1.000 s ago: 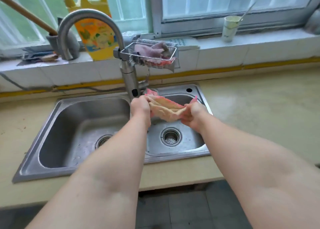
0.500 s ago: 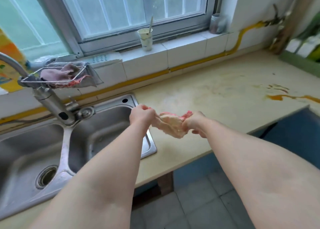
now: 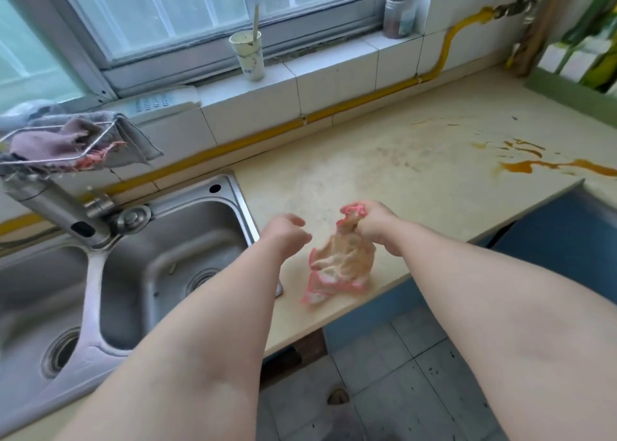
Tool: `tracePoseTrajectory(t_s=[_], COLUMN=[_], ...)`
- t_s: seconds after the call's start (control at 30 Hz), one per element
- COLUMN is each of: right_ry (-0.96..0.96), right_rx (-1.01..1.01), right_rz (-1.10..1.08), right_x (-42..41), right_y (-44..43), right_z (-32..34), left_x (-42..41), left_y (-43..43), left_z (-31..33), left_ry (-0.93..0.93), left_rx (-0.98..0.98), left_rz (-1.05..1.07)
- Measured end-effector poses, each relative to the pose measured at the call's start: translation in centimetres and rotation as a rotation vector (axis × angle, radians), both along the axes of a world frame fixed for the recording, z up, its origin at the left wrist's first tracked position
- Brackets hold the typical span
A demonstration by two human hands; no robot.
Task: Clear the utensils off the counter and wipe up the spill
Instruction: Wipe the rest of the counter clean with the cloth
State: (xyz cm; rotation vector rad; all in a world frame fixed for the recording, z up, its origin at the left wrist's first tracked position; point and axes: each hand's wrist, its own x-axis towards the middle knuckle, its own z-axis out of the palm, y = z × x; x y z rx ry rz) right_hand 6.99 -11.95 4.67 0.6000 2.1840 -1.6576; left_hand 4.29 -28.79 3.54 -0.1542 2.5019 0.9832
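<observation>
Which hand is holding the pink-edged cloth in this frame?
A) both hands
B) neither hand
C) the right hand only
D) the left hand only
C: the right hand grips the bunched top of the pink-edged cloth, while the left hand is apart from it, fingers loosely curled and holding nothing.

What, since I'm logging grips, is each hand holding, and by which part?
The right hand grips the pink-edged cream cloth by its bunched top end; the left hand holds nothing.
</observation>
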Motion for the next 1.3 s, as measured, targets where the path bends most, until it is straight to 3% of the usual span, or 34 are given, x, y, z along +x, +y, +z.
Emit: tracePoseTrajectory(t_s=[0.07, 0.13, 0.2, 0.3, 0.4, 0.5, 0.57, 0.63, 0.73, 0.9, 1.03, 1.13, 1.3], right_ry=[0.020, 0.024, 0.027, -0.002, -0.040, -0.090, -0.148, -0.177, -0.184, -0.200, -0.174, -0.088, 0.072], right_rx=[-0.011, 0.006, 0.148, 0.486, 0.567, 0.779, 0.863, 0.939, 1.079, 1.037, 0.929, 0.803, 0.872], right_rz=[0.083, 0.093, 0.098, 0.171, 0.197, 0.188, 0.151, 0.119, 0.121, 0.236, 0.281, 0.194, 0.009], right_x=[-0.1, -1.0, -2.5, -4.2, -5.6, -6.5, -6.5, -6.1, -5.4, -5.2, -5.9, -5.5, -3.7], right_y=[-0.2, 0.1, 0.8, 2.0, 2.0, 2.7, 4.1, 5.8, 9.5, 14.2, 17.4, 19.9, 22.1], right_z=[0.5, 1.0, 1.1, 0.7, -0.3, -2.1, -3.2, -4.1, -5.3, -5.7, -4.4, -4.7, -5.7], left_x=[-0.5, -1.1, -2.3, -4.8, -6.5, -7.4, -7.0, -6.1, -6.0, -8.1, -7.7, -6.0, -1.6], left_y=[1.5, 2.3, 2.4, 1.6, 0.7, 0.8, 1.9, 2.9, 4.2, 8.4, 12.3, 15.4, 20.6], left_z=[-0.3, -0.4, -0.7, -0.8, -1.5, -3.3, -5.3, -7.5, -9.8, -9.9, -9.9, -9.8, -10.3], left_ry=[-0.094, -0.203, -0.208, -0.053, 0.222, 0.524, 0.444, 0.317, 0.315, 0.257, 0.280, 0.312, 0.361], left_rx=[0.095, 0.008, -0.079, -0.268, -0.554, -0.523, -0.485, -0.505, -0.518, -0.536, -0.593, -0.599, -0.566], left_rz=[-0.153, -0.336, -0.367, -0.256, -0.282, -0.511, -0.814, -0.910, -0.739, -0.445, -0.461, -0.464, -0.534])
